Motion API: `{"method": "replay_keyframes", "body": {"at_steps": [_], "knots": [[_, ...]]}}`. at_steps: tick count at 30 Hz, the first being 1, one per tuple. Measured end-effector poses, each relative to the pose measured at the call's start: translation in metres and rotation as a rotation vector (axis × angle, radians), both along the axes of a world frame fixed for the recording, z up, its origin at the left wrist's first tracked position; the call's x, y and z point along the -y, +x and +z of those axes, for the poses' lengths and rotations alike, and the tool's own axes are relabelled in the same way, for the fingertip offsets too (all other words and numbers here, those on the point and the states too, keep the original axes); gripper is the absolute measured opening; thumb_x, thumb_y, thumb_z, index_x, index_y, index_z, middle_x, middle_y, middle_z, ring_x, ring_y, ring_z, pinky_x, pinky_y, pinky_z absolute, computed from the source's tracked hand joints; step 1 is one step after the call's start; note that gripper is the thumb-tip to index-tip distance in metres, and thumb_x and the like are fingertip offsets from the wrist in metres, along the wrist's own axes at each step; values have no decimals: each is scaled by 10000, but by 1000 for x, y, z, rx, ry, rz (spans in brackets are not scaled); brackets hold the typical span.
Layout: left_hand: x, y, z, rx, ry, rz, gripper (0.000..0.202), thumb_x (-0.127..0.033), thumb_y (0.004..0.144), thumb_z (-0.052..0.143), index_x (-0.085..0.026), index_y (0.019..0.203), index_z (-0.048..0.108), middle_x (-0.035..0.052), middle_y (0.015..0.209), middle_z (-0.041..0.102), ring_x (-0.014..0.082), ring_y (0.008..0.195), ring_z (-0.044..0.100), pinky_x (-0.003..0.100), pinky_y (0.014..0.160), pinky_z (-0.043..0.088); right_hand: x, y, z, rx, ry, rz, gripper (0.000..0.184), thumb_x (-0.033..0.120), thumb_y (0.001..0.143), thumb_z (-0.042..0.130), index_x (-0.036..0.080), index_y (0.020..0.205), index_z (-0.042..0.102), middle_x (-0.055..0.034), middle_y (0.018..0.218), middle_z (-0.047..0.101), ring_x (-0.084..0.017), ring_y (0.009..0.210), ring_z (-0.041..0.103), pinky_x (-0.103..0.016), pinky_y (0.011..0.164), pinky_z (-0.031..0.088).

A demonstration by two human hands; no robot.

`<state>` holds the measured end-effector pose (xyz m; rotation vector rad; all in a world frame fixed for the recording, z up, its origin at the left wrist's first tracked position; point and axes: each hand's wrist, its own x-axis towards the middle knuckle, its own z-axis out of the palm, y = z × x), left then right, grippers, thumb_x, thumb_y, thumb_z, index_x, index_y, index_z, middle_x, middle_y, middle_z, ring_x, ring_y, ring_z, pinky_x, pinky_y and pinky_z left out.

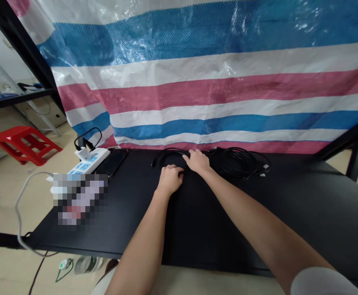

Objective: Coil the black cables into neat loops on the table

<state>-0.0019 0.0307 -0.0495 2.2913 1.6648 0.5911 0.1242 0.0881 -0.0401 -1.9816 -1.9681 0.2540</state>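
A small coil of black cable (163,155) lies near the back edge of the black tabletop, its plug end pointing left. My left hand (170,179) is at the front of this coil, fingers curled over the cable. At the coil's right side my right hand (198,161) has its fingers closed down on the loop; the fingertips are partly hidden. Just right of that hand rests a larger coil of black cable (234,163) with small white tags at its right end, apart from my fingers.
A white power strip (88,161) with plugged-in adapters and a phone (113,162) lie on the table's left, beside a blurred-out item (82,200). Striped plastic sheeting (212,90) hangs behind the table (216,229). A red stool (27,143) stands on the floor at left.
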Motion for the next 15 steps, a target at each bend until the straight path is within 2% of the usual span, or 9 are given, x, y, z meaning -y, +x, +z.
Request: {"method": "replay_keyframes", "body": {"at_steps": [4,7,11,15], "knots": [[1,1,2,39,-8,72,383,-57,671,511,-191,962,721,123,995,687,295,1016,598,440,928,408,4,17,-4,-111,151,-34,277,423,835,518,214,951,659,-123,1039,631,-253,884,635,-353,729,468],[3,3,3,44,-7,109,315,-123,672,568,-191,940,718,120,1025,680,303,1063,572,468,971,363,10,42,-1,-183,282,-60,189,363,800,537,209,808,647,-94,907,648,-237,820,619,-345,709,462],[3,4,0,46,10,110,185,-232,731,591,-221,861,721,103,1003,687,291,1028,578,479,951,359,24,87,1,-261,518,-122,152,283,770,499,213,658,575,-71,726,625,-219,740,580,-355,732,451],[1,3,-1,51,12,127,208,-159,720,556,-238,818,722,91,983,695,283,1017,587,477,942,358,42,129,-7,-262,612,-297,134,266,739,476,228,619,523,-68,682,593,-229,733,561,-379,750,443]]}}
